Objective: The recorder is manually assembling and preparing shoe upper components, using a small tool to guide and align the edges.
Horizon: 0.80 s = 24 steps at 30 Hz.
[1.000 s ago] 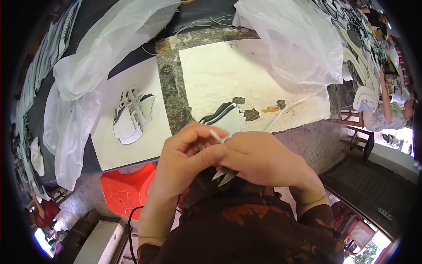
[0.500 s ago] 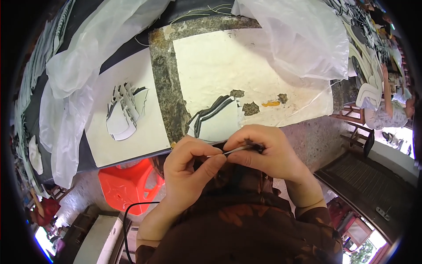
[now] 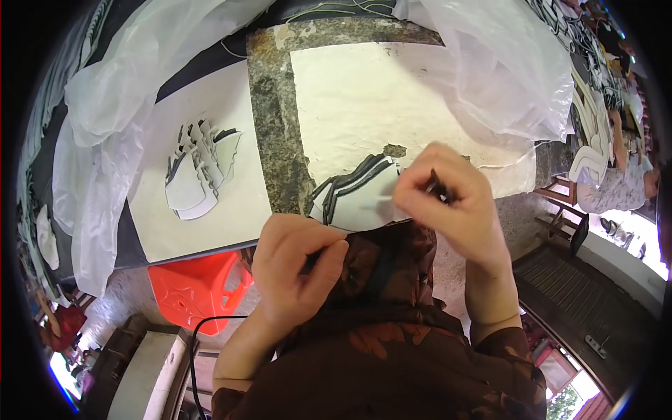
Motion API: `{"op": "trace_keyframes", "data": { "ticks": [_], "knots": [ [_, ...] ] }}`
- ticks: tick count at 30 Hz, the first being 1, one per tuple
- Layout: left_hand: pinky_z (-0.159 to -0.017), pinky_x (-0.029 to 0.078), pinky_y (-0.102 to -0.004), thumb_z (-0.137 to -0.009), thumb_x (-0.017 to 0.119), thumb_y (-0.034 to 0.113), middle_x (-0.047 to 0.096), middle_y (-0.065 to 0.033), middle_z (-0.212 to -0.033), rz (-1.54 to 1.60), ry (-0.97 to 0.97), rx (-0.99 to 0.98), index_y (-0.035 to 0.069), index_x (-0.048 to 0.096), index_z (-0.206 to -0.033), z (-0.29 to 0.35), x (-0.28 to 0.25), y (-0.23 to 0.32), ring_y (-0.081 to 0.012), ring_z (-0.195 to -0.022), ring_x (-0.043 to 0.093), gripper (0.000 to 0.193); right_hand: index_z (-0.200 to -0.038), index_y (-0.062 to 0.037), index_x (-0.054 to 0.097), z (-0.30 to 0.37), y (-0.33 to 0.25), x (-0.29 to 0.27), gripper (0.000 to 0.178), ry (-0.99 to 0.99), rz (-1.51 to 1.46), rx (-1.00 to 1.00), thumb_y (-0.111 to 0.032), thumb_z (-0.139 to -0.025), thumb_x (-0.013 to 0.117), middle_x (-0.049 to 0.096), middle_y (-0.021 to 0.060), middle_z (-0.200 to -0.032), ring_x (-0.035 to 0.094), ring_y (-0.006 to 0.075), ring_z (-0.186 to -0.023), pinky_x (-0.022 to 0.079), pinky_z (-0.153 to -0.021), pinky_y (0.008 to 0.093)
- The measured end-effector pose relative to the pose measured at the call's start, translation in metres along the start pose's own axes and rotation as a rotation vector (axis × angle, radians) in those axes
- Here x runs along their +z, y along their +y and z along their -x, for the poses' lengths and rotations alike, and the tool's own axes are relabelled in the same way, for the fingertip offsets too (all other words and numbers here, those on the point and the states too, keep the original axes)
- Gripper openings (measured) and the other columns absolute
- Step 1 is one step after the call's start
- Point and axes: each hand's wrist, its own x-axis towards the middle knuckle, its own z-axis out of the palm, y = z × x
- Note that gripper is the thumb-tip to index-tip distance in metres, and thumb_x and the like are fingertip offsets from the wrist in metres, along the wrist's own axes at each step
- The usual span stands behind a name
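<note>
My left hand [image 3: 297, 262] is raised near the table's front edge, thumb and forefinger pinched together; anything between them is too small to make out. Farther right, my right hand [image 3: 451, 199] is closed around a small dark-handled tool [image 3: 437, 187], mostly hidden by the fingers and blurred by motion. Just beyond and between my hands lie white cut pieces with black edging [image 3: 364, 196], overlapping at the table's front edge. To the left, a fanned stack of similar white pieces [image 3: 192, 185] rests on a cream sheet [image 3: 164, 241].
A larger, worn cream sheet [image 3: 371, 91] covers the table's right part. Crumpled clear plastic [image 3: 112, 105] hangs at the left, with more plastic [image 3: 504, 77] at the far right. A red stool [image 3: 192, 294] stands below the table. Another person [image 3: 612, 182] sits at the far right.
My hands have parted. The right hand has moved away to the right and up with the dark-handled tool, while the left stays pinched in nearly the same place.
</note>
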Motion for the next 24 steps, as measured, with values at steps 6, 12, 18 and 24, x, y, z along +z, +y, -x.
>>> {"op": "trace_keyframes", "data": {
  "ticks": [6,12,18,24],
  "knots": [
    [-0.079,0.044,-0.0358,-0.074,0.084,0.007,0.067,0.0001,-0.101,-0.476,-0.027,0.380,0.008,0.077,-0.107,-0.005,0.006,-0.016,-0.0215,-0.092,0.057,0.034,-0.093,-0.0020,0.068,-0.022,0.003,0.004,0.016,-0.163,0.121,-0.110,-0.016,-0.086,0.073,0.061,0.0103,-0.082,0.061,0.0254,-0.078,0.048,-0.070,0.0362],
    [-0.082,0.043,-0.0377,-0.072,0.084,0.009,0.066,0.0015,-0.105,-0.493,-0.032,0.378,0.010,0.079,-0.107,-0.001,0.008,-0.025,-0.0209,-0.093,0.058,0.035,-0.092,-0.0009,0.066,-0.029,0.002,0.020,0.020,-0.120,0.274,-0.038,-0.020,-0.087,0.068,0.063,0.0148,-0.085,0.063,0.0354,-0.082,0.050,-0.074,0.0432],
    [-0.083,0.043,-0.0374,-0.072,0.084,0.009,0.066,0.0013,-0.105,-0.493,-0.028,0.369,0.010,0.079,-0.106,-0.001,0.009,-0.025,-0.0211,-0.095,0.058,0.034,-0.093,-0.0008,0.067,-0.028,0.004,0.025,0.019,-0.063,0.328,-0.034,-0.019,-0.087,0.067,0.064,0.0152,-0.086,0.064,0.0361,-0.081,0.052,-0.072,0.0443],
    [-0.083,0.044,-0.0371,-0.071,0.083,0.009,0.066,0.0009,-0.105,-0.494,-0.027,0.373,0.010,0.079,-0.106,-0.001,0.009,-0.025,-0.0217,-0.095,0.057,0.035,-0.090,0.0000,0.065,-0.028,0.005,0.028,0.014,-0.044,0.317,-0.037,-0.013,-0.087,0.070,0.059,0.0122,-0.081,0.060,0.0277,-0.074,0.048,-0.069,0.0365]
  ]
}}
